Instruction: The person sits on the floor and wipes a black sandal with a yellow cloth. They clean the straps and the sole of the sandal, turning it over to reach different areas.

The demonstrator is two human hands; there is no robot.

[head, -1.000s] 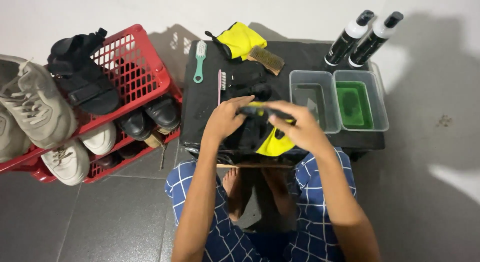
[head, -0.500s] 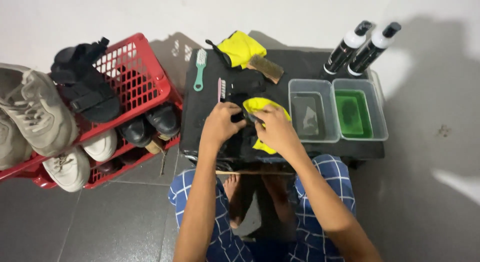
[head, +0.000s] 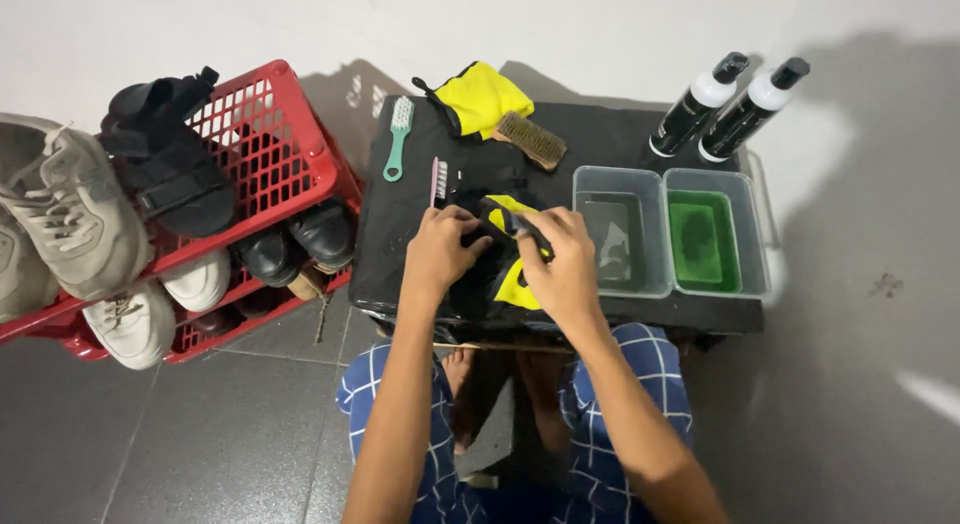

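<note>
While the left hand [head: 440, 252] is gripping the black shoe [head: 478, 274] on the table [head: 600, 144], the right hand [head: 562, 269] is pinching a yellow cloth [head: 515, 289] on it, so rubbing gently is looking best.

Both forearms reach far, side by side; the left hand [head: 440, 252] and right hand [head: 562, 269] curl their fingers, seemingly gripping.

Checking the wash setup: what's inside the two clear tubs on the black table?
The right tub holds something green, liquid or a cloth, I cannot tell. The left tub looks filled with clear liquid over a dark bottom; nothing else shows.
</note>
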